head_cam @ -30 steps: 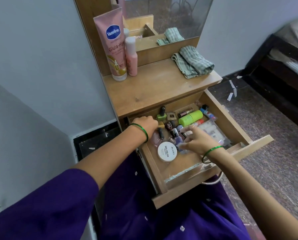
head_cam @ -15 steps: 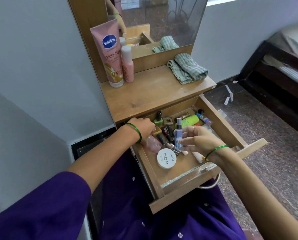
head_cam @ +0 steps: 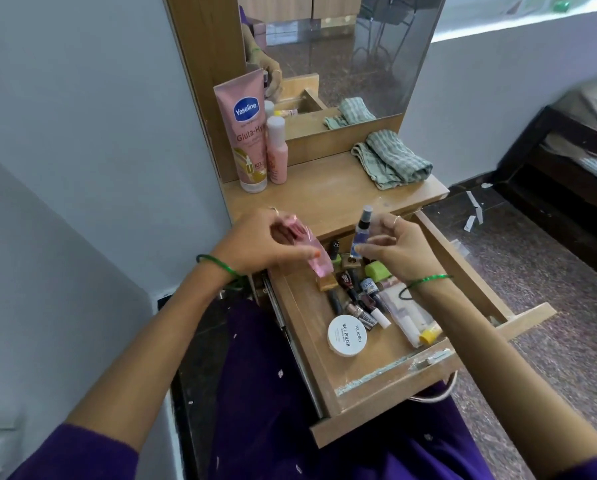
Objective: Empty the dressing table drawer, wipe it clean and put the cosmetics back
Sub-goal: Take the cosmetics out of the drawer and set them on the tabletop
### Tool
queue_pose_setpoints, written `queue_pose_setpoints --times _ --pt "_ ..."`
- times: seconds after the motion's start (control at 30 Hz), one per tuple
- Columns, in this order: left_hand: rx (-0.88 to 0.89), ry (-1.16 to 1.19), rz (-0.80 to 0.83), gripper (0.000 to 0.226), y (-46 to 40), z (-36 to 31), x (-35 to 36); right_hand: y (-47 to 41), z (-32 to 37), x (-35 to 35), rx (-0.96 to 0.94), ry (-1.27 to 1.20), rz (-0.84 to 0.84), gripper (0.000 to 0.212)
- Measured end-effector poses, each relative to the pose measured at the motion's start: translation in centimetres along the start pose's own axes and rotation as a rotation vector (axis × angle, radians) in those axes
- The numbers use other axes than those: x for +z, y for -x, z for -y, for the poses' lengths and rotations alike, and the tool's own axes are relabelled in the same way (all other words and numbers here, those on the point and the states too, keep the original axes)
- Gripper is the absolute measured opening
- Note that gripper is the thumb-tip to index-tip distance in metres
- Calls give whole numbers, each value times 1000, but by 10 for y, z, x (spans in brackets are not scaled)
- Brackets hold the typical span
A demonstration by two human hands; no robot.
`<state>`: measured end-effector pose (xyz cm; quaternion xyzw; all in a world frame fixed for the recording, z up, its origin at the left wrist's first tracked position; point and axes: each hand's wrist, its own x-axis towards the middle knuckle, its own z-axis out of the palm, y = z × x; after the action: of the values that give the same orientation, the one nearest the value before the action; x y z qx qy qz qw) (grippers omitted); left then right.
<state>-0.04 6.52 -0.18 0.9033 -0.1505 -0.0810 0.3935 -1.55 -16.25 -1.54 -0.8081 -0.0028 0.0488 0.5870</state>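
Your left hand [head_cam: 255, 242] is gripping a pink bottle [head_cam: 316, 259], your right hand [head_cam: 399, 251] pinching a spray bottle [head_cam: 361, 230], above the drawer [head_cam: 387, 386].

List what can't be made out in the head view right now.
- Pink bottle: motion-blurred, upper part hidden by the left hand; label unreadable.
- Small spray bottle: blurred, lower part covered by the right hand fingers.
- Nail polish bottles: too small and crowded to count.
- Drawer back right corner: hidden by the right hand and wrist.
- Clear pouch: contents unclear.
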Motion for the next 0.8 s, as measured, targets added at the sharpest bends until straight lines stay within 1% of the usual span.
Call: queue_pose_setpoints --times 0.07,0.1,0.17,0.23,0.3,0.5,0.63,0.8 --pt "-28 163 -107 69 3 4 -10 -13 4 7 -42 17 -26 31" --pt "-28 205 -159 70 3 7 -15 -20 5 12 -50 27 -36 29" --pt "-26 221 -262 60 3 13 -22 -37 7 21 -62 57 -63 32" --pt "-47 183 -350 45 1 22 -29 -54 9 30 -87 76 -95 35" --pt "-80 157 -430 36 -2 30 -34 -68 14 40 -116 83 -126 36" --pt "-127 148 -654 34 -17 49 -40 -103 15 62 -117 105 -205 38" --pt "-145 141 -724 30 -29 60 -40 -117 11 72 -90 71 -264 37" --pt "-139 129 -756 38 -42 64 -41 -129 12 79 -96 91 -289 35"
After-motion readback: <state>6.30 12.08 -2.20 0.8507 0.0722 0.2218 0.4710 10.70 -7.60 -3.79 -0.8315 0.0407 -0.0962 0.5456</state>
